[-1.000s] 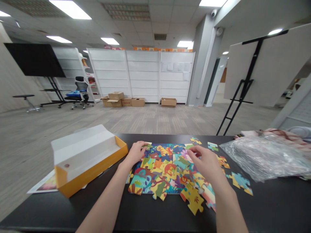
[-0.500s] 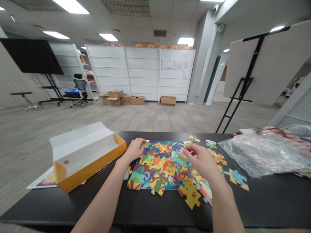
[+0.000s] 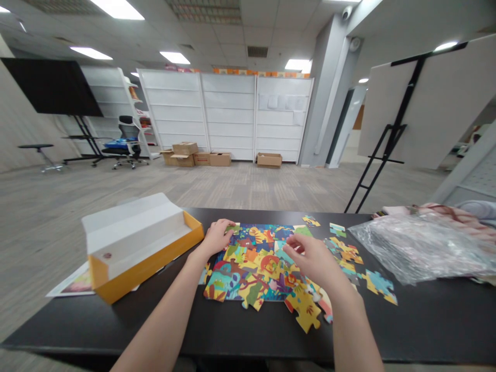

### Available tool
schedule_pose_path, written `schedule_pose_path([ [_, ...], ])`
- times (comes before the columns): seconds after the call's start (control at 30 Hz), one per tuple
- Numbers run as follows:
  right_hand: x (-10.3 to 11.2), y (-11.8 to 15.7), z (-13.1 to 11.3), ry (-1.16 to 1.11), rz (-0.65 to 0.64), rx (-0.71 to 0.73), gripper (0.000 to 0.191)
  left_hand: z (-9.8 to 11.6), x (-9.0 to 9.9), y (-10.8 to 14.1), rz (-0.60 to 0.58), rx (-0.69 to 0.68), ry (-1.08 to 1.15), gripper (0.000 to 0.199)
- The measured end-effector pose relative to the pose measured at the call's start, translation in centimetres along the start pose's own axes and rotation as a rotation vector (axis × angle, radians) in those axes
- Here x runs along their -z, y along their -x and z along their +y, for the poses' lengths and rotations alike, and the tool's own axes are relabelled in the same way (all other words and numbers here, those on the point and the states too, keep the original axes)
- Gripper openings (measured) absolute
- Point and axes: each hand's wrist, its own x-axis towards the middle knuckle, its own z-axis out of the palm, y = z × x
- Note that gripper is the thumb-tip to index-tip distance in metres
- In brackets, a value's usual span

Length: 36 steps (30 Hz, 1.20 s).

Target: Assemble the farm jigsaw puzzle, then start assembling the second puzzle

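A colourful jigsaw puzzle (image 3: 267, 263) with cartoon animals lies on the black table, with loose pieces lying over and around its edges. My left hand (image 3: 217, 237) rests at its upper left corner, fingers stretched out and touching a green puzzle piece (image 3: 233, 228). Over the right part of the puzzle hovers my right hand (image 3: 310, 254), its thumb and fingers bent and slightly apart, with nothing visible between them. Below it, a yellow puzzle piece (image 3: 304, 310) sticks out past the lower right corner. Another green piece (image 3: 253, 297) overlaps the bottom edge.
An open yellow box (image 3: 151, 268) with a white inside stands on the left, partly over a printed sheet (image 3: 72, 281). Several loose pieces (image 3: 380, 285) lie to the right. A clear plastic bag (image 3: 418, 250) and striped cloth (image 3: 445, 212) occupy the table's right end.
My right hand has shifted slightly left and lower over the puzzle. A pink bit seen at its fingertips earlier no longer shows. My left hand stays at the corner.
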Motion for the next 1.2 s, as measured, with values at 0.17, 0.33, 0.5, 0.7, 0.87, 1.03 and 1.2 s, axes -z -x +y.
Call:
schedule_pose_path([
  [0.17,0.2,0.1,0.0,-0.005,-0.012,-0.01,0.023,-0.1,0.0,-0.1,0.006,0.02,0.022,0.028],
  [0.33,0.2,0.2,-0.1,0.026,-0.004,0.023,0.021,0.0,0.1,-0.2,0.022,0.021,0.058,0.028],
  [0.5,-0.4,0.6,-1.2,-0.022,-0.2,0.079,0.01,0.9,1.1,-0.1,0.07,0.004,0.111,0.029],
  [0.7,-1.6,1.4,-4.4,0.064,-0.314,0.096,0.023,4.4,4.6,2.6,0.173,0.004,0.212,0.035],
  [0.87,-2.4,1.7,-5.5,0.149,-0.392,0.091,0.034,9.1,8.2,6.3,-0.016,-0.058,0.165,0.029],
  [1.03,-2.9,2.1,-5.2,0.236,-0.409,0.076,0.041,13.1,10.0,10.2,-0.432,0.008,-0.135,0.022],
  [1.2,-2.9,1.9,-4.0,0.182,-0.398,0.123,0.028,15.9,9.1,11.8,-0.491,0.06,-0.228,0.037],
])
